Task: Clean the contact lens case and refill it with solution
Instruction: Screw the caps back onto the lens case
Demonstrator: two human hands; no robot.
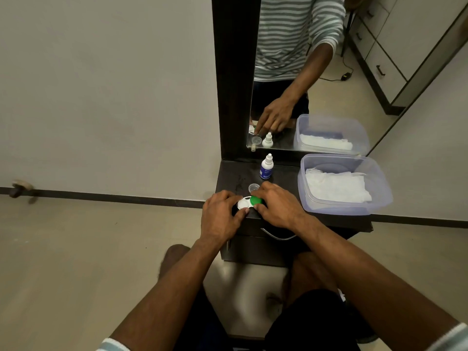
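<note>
Fingers (239, 212) of both hands gripping white contact lens case (244, 203) and its green screw cap (257, 200) at dark dresser's (233, 177) front edge; probably mid-task, blue-labelled solution bottle (266, 167) untouched, refilling apparently pending.

White case (243, 203), green cap (256, 200); bottle (266, 168) label seemingly blue.

One head-worn camera looks steeply down (wide-angle, close) over a dark dresser top (233, 178) facing a mirror (329, 72)
</note>
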